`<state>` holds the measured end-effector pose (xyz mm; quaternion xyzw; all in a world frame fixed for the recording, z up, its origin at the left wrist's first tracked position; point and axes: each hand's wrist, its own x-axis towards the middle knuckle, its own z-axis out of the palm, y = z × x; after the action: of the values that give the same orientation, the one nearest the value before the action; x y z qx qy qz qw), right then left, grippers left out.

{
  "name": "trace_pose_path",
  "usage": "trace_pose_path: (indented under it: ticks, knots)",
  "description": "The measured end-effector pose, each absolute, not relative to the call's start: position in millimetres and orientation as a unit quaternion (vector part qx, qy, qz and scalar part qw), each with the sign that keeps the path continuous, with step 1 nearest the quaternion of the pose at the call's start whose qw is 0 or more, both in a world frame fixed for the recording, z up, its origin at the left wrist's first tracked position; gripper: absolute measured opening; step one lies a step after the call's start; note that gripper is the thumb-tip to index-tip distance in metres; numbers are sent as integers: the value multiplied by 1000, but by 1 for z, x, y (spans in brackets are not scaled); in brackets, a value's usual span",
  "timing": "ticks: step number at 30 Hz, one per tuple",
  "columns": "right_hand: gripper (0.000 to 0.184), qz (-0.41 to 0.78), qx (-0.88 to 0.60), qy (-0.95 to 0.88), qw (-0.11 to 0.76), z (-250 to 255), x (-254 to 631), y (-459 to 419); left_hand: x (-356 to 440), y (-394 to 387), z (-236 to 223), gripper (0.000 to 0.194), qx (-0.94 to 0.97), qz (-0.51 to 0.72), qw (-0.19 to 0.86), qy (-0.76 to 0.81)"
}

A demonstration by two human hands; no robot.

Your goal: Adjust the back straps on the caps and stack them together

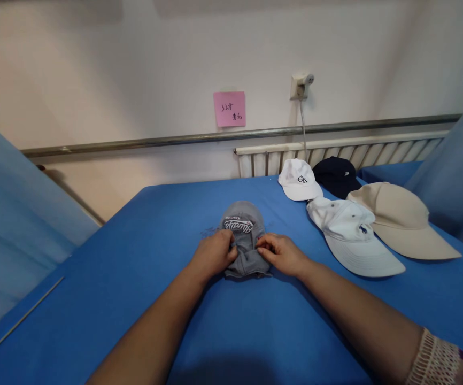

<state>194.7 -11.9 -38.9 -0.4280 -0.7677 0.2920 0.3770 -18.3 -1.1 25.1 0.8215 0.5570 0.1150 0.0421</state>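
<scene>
A grey baseball cap (251,262) with white lettering lies in front of me on the blue-covered table (143,246). Its brim points away from me and the crumpled crown is toward me. My left hand (214,252) has its fingers curled closed on the cap's left side. On the opposite side, my right hand (282,253) pinches the cap's fabric between thumb and fingers. Part of the cap's edges is hidden behind my fingers.
To the right sit a white cap (298,179), a dark navy cap (336,175), a pale cap with a small emblem (347,230) and a beige cap (403,214). A thin stick (29,312) lies at left. A radiator (344,149) and metal rail (183,140) run along the wall.
</scene>
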Motion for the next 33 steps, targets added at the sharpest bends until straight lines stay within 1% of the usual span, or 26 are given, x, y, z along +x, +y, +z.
trace_pose_path:
  ticks: [4, 7, 9, 11, 13, 14, 15, 18, 19, 22, 23, 27, 30, 33]
  knots:
    - [17, 259, -445, -723, 460, -36, 194, -12, -25, -10, 49, 12, 803, 239, 55, 543]
    - [30, 237, -457, -689, 511, -37, 195, -10, -29, -19, 62, 10, 789, 337, 88, 505]
    - [43, 243, -442, -696, 510, -39, 196, -8, -29, -23, 65, 9, 789, 364, 120, 480]
    - [54, 253, -417, -724, 488, -40, 197, -8, -28, -25, 64, 9, 794, 366, 151, 461]
    - [59, 254, -399, -750, 463, -40, 197, -8, -27, -26, 64, 8, 803, 354, 175, 447]
    - [56, 251, -396, -758, 454, -40, 197, -8, -27, -26, 64, 8, 808, 345, 183, 440]
    - [50, 248, -396, -763, 447, -39, 197, -8, -26, -26, 64, 7, 815, 335, 189, 434]
    - [25, 242, -405, -764, 440, -37, 196, -8, -26, -26, 66, 7, 825, 311, 194, 430]
    - [23, 238, -408, -762, 443, -37, 196, -8, -26, -26, 67, 7, 826, 304, 193, 433]
    - [36, 222, -414, -760, 448, -38, 193, -7, -27, -26, 68, 9, 828, 293, 192, 439]
    - [36, 217, -415, -765, 443, -38, 192, -6, -27, -26, 68, 8, 830, 290, 192, 437]
    - [17, 204, -403, -790, 414, -40, 189, -4, -25, -30, 69, 7, 841, 281, 198, 418]
    - [18, 166, -409, -784, 437, -34, 192, -4, -27, -30, 72, 7, 838, 293, 196, 417]
    - [18, 98, -426, -760, 481, -21, 199, -9, -34, -26, 76, 14, 832, 322, 152, 425]
